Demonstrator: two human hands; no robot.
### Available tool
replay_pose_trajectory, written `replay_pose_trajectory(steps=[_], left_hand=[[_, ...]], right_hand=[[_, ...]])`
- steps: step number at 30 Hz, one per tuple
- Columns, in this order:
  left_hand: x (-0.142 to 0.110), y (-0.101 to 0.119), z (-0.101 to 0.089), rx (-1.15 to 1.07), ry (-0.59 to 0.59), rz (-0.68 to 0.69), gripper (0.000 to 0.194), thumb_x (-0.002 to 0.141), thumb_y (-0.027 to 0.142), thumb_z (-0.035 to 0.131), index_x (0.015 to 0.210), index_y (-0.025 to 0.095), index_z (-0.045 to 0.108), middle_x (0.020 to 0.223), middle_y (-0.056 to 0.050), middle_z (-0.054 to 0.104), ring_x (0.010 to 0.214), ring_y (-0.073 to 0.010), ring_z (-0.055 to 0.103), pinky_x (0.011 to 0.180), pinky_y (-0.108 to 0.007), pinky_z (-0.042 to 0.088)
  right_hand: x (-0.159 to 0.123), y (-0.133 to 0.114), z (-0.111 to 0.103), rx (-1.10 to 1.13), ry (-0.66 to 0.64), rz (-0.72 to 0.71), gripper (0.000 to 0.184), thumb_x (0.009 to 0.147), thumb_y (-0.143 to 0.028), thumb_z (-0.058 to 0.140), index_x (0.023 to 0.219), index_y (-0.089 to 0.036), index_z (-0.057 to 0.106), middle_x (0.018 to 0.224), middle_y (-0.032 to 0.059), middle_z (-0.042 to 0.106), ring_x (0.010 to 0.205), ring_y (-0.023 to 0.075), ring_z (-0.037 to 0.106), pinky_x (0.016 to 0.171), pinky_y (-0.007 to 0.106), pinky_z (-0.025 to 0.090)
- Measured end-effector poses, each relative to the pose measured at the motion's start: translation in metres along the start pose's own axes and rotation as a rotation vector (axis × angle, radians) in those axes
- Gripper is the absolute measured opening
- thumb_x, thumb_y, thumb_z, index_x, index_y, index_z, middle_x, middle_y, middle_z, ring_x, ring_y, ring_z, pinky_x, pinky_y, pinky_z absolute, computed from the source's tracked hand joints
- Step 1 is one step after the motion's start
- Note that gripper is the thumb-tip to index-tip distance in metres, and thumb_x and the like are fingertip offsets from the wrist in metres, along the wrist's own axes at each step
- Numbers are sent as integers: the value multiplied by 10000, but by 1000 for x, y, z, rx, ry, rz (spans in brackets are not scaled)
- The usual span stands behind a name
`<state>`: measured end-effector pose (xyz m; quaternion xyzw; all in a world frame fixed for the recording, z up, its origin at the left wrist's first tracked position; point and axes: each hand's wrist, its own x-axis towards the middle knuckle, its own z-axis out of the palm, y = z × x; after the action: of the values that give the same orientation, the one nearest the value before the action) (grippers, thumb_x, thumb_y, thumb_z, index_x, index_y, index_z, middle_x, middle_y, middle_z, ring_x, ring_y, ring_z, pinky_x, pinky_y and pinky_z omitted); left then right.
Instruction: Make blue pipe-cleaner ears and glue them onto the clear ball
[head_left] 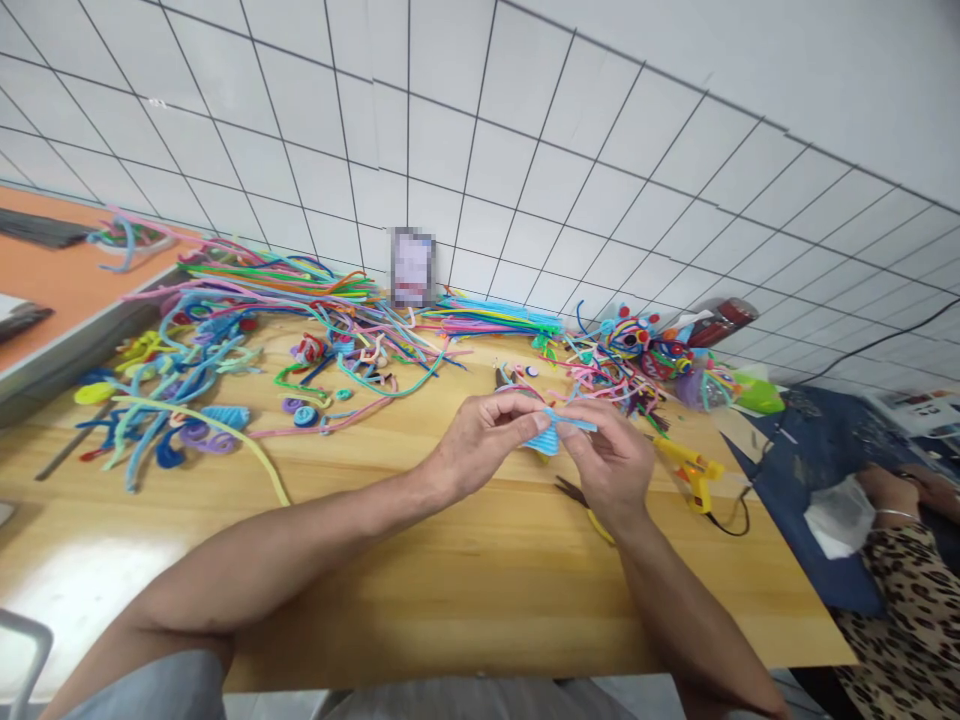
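Over the wooden table, both hands pinch a light-blue piece of folded pipe cleaner. Its ridged, flat body hangs below the fingers, and a short end sticks out to the right. My left hand grips its left side between thumb and fingers. On the other side, my right hand is closed on the piece near its short end. Just below my right hand lies a pair of pliers or scissors with dark jaws and yellow handles, partly hidden by the wrist.
A yellow glue gun with a black cord lies to the right. Loose pipe cleaners and coiled shapes cover the left and back. Finished colourful figures stand at the back right. A phone leans on the tiled wall. Another person's arm is at right.
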<state>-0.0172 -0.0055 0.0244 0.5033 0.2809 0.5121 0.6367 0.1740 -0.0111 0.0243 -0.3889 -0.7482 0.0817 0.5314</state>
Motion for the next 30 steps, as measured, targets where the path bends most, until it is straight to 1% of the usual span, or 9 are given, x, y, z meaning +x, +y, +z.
replay_pose_trajectory(steps=[3,7,10,14,17,20,23,27,30], left_hand=[[-1,3,1,-6,3,-2,404,815,551,857,874,154,809,918,-51,728,873,-169,628,863,-305,514],[-1,1,2,-5,5,-1,383,826,531,853,866,153,801,897,-46,717,859,-162,615,860,-302,507],[-2,-1,4,-24,1,-8,388,827,536,851,871,155,791,900,-45,710,860,-159,614,863,-301,510],[-4,-1,5,-50,-31,-1,410,820,562,852,871,162,776,898,-44,706,866,-165,626,878,-310,522],[-5,1,5,-50,-49,14,412,836,566,839,871,162,769,883,-43,702,854,-165,629,868,-311,530],[-5,0,5,-30,-10,41,403,840,559,840,881,164,767,873,-39,694,829,-158,616,830,-300,528],[-5,-1,6,-12,44,78,377,856,542,830,879,172,763,880,-36,696,815,-154,608,795,-293,525],[-7,-2,6,64,97,155,275,909,463,793,879,190,779,915,-37,716,849,-159,629,823,-298,527],[-8,-2,5,163,114,238,219,932,423,775,881,212,803,934,-46,745,881,-176,655,879,-325,536]], right_hand=[[1,-1,0,131,20,160,69,936,-312,758,975,-282,807,887,24,805,815,208,750,764,356,624],[-1,1,4,297,37,287,67,915,-337,775,923,-270,781,799,2,751,711,169,680,647,284,556],[-3,3,8,387,26,368,102,920,-358,762,894,-260,755,774,-3,711,690,159,632,632,273,528],[-2,1,11,490,10,465,212,897,-431,760,825,-242,698,752,-2,668,677,156,589,632,276,523],[-2,-1,12,554,-31,527,256,887,-478,775,860,-240,685,766,-3,664,666,148,590,637,275,534],[-4,-3,13,502,36,492,264,885,-475,794,868,-244,668,744,-17,666,642,138,590,613,255,523],[-8,-5,13,336,127,361,194,904,-388,799,852,-248,677,751,-18,693,686,150,644,662,274,551],[-11,-9,12,113,95,139,10,956,-258,743,955,-268,747,892,16,776,863,195,738,862,376,605],[-11,-13,11,11,92,36,83,963,-224,730,1006,-283,771,951,36,804,920,226,762,883,416,622]])
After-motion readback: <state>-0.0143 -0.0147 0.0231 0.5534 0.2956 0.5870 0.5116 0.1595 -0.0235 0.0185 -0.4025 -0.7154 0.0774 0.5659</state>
